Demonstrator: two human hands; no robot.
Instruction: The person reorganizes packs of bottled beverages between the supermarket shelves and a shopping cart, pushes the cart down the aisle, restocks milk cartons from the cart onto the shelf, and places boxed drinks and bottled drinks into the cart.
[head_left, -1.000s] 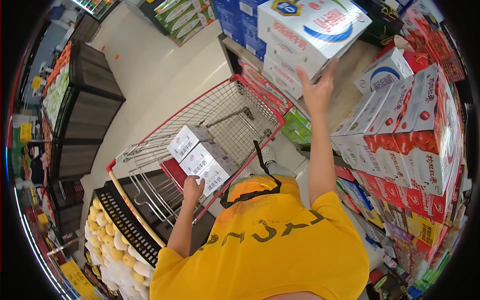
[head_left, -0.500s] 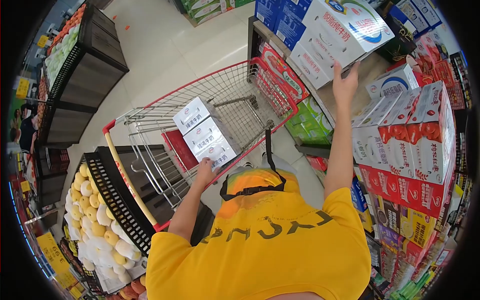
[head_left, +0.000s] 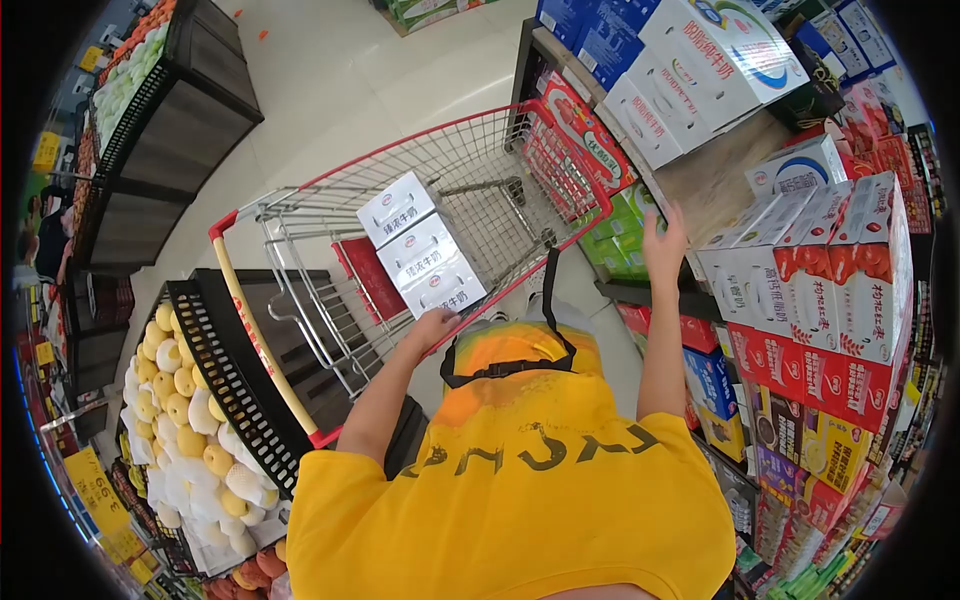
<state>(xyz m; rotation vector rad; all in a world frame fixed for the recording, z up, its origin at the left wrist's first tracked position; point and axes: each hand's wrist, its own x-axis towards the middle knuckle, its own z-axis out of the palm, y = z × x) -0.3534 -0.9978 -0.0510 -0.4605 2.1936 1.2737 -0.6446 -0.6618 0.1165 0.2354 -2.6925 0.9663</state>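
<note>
My left hand (head_left: 436, 326) is at the near rim of the shopping cart (head_left: 440, 133), beside the lowest of three white milk cartons (head_left: 417, 253) in the cart; its fingers are curled, and what they grip is hard to make out. My right hand (head_left: 665, 238) is held up with fingers apart and nothing in it, near the edge of the wooden shelf (head_left: 720, 175). Beyond it, white milk boxes (head_left: 697, 70) are stacked on that shelf. To its right stand white and red boxes (head_left: 800, 270).
Yellow fruit in a black crate (head_left: 190, 420) lies at the lower left, beside the cart's handle (head_left: 262, 335). A dark produce stand (head_left: 170, 130) is at the upper left. Green cartons (head_left: 620, 237) sit under the shelf edge. Pale floor (head_left: 340, 80) runs behind the cart.
My right hand has come away from the stacked white milk boxes and dropped lower, toward me. My left hand stays by the cart rim. The view has shifted slightly.
</note>
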